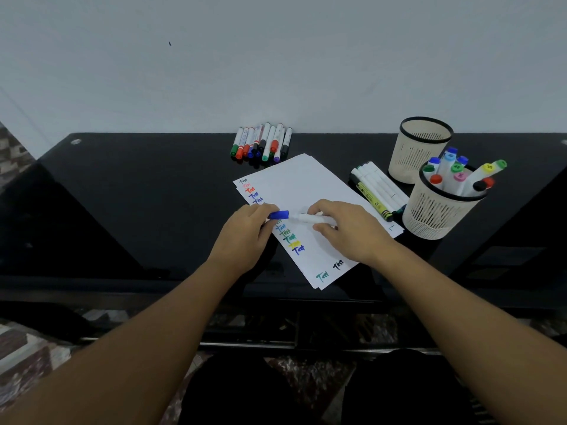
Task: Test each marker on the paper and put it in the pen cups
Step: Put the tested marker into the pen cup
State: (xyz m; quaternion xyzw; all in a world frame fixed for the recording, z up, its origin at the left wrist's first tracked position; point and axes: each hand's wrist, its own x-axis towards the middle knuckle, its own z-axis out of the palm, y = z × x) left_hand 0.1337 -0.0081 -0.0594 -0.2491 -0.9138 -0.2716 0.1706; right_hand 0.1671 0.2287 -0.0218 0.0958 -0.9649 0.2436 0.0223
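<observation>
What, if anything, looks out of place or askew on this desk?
Little stands out. The white paper sheets lie skewed to the black desk's edge. One yellow-capped marker leans over the rim of the nearer beige mesh pen cup; the farther beige cup looks empty. Nothing looks spilled or damaged.

Looks like a home room, desk setup against a plain pale wall (276, 56). Glossy black table (122, 194) under both hands, patterned stone-look floor tiles (27, 357) below the left forearm. Stationery only: stacked white paper sheets (306, 179) beneath the hands, loose markers (264, 142) beyond the left hand, two beige mesh pen cups (429, 216) just past the right hand. No lab or shop gear visible.
</observation>
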